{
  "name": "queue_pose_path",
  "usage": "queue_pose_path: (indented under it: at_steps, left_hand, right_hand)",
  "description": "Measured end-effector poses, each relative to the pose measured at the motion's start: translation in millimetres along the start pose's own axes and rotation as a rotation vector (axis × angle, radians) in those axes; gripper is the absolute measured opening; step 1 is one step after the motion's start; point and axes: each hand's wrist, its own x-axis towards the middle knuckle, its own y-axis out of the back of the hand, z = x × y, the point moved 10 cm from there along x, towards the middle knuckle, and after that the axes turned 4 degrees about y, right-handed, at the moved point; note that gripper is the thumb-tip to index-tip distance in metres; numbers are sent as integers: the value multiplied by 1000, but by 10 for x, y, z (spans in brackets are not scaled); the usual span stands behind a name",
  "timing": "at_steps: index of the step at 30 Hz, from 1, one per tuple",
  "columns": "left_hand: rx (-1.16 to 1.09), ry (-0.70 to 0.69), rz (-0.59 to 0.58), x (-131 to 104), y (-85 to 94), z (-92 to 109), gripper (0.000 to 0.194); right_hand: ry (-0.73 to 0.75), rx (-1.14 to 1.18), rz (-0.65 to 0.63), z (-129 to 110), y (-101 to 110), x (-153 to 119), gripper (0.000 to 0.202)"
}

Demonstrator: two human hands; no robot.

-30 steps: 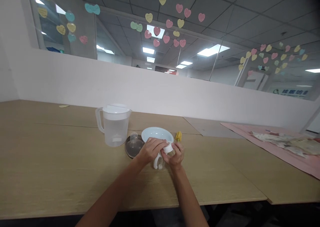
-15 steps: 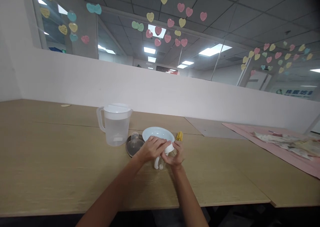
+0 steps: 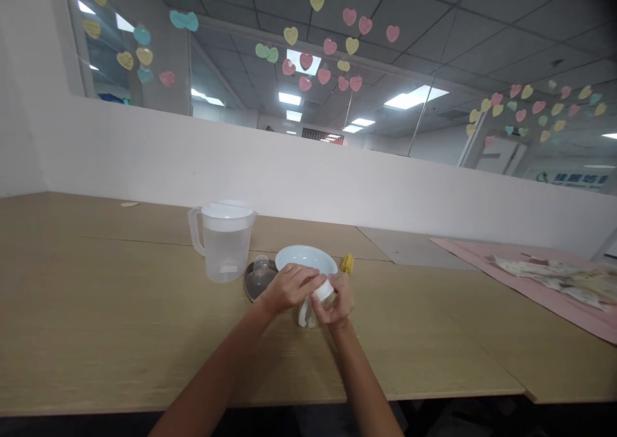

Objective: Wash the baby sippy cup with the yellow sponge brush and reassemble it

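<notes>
Both hands meet at a white round cap-like part just in front of the white bowl. My left hand is closed, its fingers laid across the part's top left side. On the other side, my right hand pinches it between thumb and fingers. Beneath them shows a white curved handle with a clear piece beside it; my hands hide whether these join the white part. A clear dome-shaped cover sits on a round dark metal dish, left of my left hand.
A translucent lidded pitcher stands behind and left of the dish. A small yellow object lies right of the bowl. Farther right are a grey sheet and a pink mat with crumpled material. The wooden table ends at a white wall.
My right fingers have shifted around the white part, and its side shows more between my hands. Both hands stay in place on it. The camera view has moved slightly.
</notes>
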Motion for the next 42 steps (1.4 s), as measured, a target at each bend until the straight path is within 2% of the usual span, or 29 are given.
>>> queue_pose_path:
  at_steps: [4, 10, 14, 18, 23, 25, 28, 32, 37, 42]
  left_hand:
    - [-9, 27, 8, 3, 14, -15, 26]
    - [-45, 4, 5, 36, -9, 48, 27]
    - [-88, 44, 51, 60, -8, 70, 31]
    - [-210, 155, 125, 47, -18, 69, 35]
    - [-231, 408, 163, -64, -116, -25, 40]
    - [-262, 495, 137, -107, -176, -74, 41]
    - [-348, 530, 12, -110, -310, -75, 39]
    - [-397, 502, -123, -82, -428, -31, 21]
    - [-461, 436, -149, -52, -486, 17, 16]
    - [-471, 386, -145, -50, -510, 49, 18]
  right_hand:
    - [-28, 42, -8, -9, -9, 19, 38]
    - [12, -126, 64, -29, 113, 24, 43]
    - [14, -230, 6, 6, 110, -12, 40]
    - [-47, -224, 45, 82, 146, -73, 37]
    - [-205, -134, 140, 234, 185, -153, 38]
    - [-317, -126, 202, 342, 233, -205, 40]
    - [-469, -137, 275, 501, 295, -298, 43]
    - [-569, -148, 241, 618, 274, -354, 45]
    - [-667, -144, 168, 681, 232, -370, 44]
    - [-672, -141, 132, 656, 222, -317, 43]
